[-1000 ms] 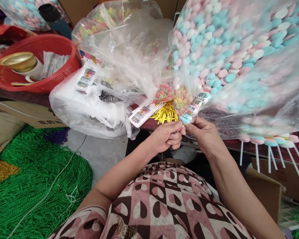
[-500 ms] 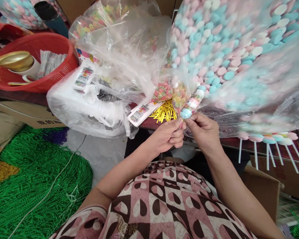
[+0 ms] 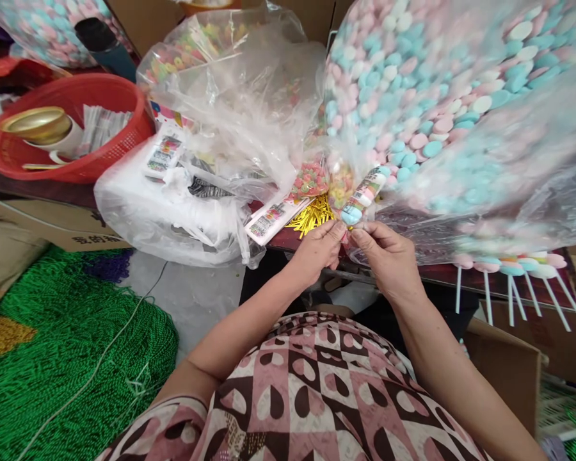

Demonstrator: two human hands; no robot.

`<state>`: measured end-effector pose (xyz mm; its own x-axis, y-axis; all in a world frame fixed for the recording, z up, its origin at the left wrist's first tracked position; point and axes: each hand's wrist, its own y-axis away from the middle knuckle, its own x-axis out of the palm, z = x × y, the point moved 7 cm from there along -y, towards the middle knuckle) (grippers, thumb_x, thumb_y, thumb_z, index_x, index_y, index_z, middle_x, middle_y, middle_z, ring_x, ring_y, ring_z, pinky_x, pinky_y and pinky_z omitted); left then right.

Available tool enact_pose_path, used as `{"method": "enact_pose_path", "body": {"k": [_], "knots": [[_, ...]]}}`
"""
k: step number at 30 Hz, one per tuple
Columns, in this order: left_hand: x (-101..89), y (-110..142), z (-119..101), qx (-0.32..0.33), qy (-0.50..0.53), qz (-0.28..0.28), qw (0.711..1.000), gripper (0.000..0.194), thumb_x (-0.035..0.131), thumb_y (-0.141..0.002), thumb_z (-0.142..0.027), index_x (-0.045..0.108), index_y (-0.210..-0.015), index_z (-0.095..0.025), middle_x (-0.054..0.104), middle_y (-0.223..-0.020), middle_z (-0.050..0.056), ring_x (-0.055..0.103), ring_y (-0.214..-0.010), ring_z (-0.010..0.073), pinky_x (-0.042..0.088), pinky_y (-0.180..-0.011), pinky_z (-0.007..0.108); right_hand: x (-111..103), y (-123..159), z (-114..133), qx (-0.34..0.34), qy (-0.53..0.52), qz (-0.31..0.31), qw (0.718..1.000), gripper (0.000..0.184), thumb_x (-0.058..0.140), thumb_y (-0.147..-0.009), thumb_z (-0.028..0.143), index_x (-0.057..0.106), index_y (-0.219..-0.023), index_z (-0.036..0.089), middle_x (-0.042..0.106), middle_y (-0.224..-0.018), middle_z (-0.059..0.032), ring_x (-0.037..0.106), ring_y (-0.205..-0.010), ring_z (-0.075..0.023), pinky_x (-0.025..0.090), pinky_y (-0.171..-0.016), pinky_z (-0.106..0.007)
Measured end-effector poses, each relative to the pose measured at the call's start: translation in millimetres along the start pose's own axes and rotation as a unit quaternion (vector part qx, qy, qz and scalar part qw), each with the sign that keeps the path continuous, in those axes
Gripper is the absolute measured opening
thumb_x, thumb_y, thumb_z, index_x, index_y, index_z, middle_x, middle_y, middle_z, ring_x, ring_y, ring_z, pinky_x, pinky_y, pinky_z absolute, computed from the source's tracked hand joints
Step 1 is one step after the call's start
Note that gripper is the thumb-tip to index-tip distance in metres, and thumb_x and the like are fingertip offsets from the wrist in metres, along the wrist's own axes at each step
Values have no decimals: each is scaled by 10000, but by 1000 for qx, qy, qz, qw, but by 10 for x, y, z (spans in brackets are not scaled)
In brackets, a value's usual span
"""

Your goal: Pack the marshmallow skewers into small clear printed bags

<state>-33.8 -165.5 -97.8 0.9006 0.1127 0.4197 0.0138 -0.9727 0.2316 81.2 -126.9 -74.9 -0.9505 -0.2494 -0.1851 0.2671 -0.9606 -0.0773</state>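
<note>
A wrapped marshmallow lollipop with a printed clear wrapper points up and away from me at the table's front edge. Its lower end sits between my two hands. My left hand is closed in a pinch at the base of the wrapper. Opposite it, my right hand pinches the same spot with thumb and forefinger, where a bit of gold tie seems to show. Beside my left hand lie gold twist ties and a stack of printed wrappers. The stick is hidden by my fingers.
A large clear bag of pastel marshmallows fills the right. Several marshmallow sticks overhang the table edge. Bags of ring-shaped candy, a white plastic bag and a red basket stand left. Green bead strings lie below.
My hands have shifted slightly left with the lollipop between them, and my left fingers have curled in closer at its base. The whole view has moved a little.
</note>
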Motion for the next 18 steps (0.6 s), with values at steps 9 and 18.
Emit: {"method": "enact_pose_path", "body": {"k": [9, 18], "knots": [[106, 60, 30, 7, -7, 31, 999, 439, 613, -831, -620, 501, -764, -202, 327, -486, -113, 298, -394, 54, 376, -453, 201, -100, 68, 246, -40, 75, -50, 995, 158, 658, -806, 293, 656, -680, 198, 597, -656, 18, 501, -602, -120, 407, -594, -261], [264, 213, -715, 158, 33, 84, 983, 244, 640, -875, -410, 697, -1030, -232, 709, -932, 25, 642, -1006, 174, 485, -939, 304, -132, 65, 406, -86, 142, -40, 985, 125, 619, -774, 227, 593, -653, 205, 542, -597, 35, 457, -560, -109, 360, -558, -259]]}}
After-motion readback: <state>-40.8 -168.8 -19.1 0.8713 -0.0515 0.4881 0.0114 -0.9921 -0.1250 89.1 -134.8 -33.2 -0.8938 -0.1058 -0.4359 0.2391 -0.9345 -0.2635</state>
